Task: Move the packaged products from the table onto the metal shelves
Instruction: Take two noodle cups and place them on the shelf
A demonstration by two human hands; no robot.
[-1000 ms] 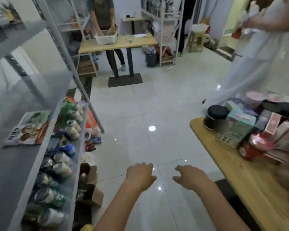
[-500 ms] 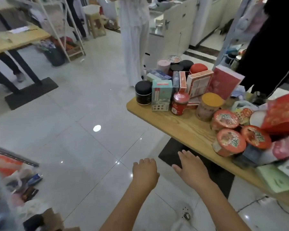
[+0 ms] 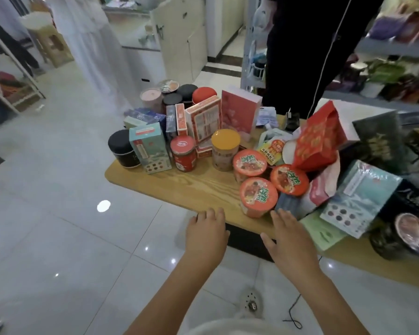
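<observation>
Two bare hands reach out toward the wooden table. The left hand is at the table's near edge, flat, with its fingers loose and a little spread. It holds nothing. The right hand is flat too, with straight fingers, and it holds nothing. Its fingertips are just beside the nearest noodle cup. I cannot tell if they touch it.

All the packaged products sit on the table. Two more noodle cups with orange lids stand just behind the first one. At the table's left end are a black jar, a tall blue-green box, a red jar and a jar with a yellow lid. A red bag leans near the middle. A pink box stands up at the far side.

Behind the table stands a person in black clothes. The metal shelves are past the table's far right side, with things on them.
</observation>
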